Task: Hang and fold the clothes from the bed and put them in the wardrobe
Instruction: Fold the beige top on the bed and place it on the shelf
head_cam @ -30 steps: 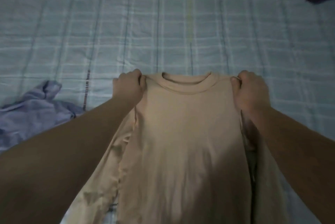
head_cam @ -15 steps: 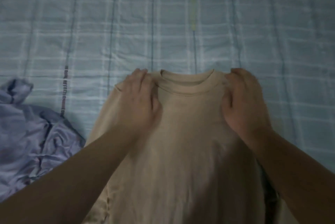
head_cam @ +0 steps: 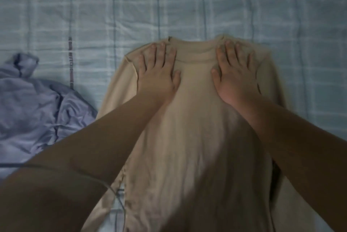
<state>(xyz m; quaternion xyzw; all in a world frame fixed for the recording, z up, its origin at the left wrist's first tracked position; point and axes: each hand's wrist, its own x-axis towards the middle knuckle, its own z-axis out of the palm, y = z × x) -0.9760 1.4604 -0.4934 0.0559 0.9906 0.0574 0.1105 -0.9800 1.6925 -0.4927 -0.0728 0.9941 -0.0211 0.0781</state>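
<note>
Across the whole view stretches the bed point(head_cam: 244, 15), covered in a pale blue checked sheet with thin darker stripes running away from the camera. On it, at the middle, lies a beige long-sleeved top point(head_cam: 195, 138), spread flat with its long axis running straight away from the person: the round neckline point(head_cam: 195, 51) is at the far end and the body runs back toward the lower edge of the view, where its hem is cut off. Its sleeves fall along both sides of the body, the left one ending at a seam near the shoulder and trailing down toward the lower left.

At the left side of the bed, just beside that sleeve, sits a crumpled lilac garment point(head_cam: 35, 104), bunched in loose folds; whether it touches the sleeve is hard to tell. A thin dark cord point(head_cam: 105, 184) curves across the lower left over the forearm.

Both bare forearms reach forward from the lower corners and converge on the shoulders of the top. The left hand point(head_cam: 159, 76) rests palm down on the left shoulder, its fingers point(head_cam: 152, 57) spread and flat, gripping nothing, tips near the collar edge. The right hand point(head_cam: 236, 77) mirrors it on the right shoulder, fingers point(head_cam: 231, 55) likewise splayed and pressed flat on the cloth beside the neckline.
</note>
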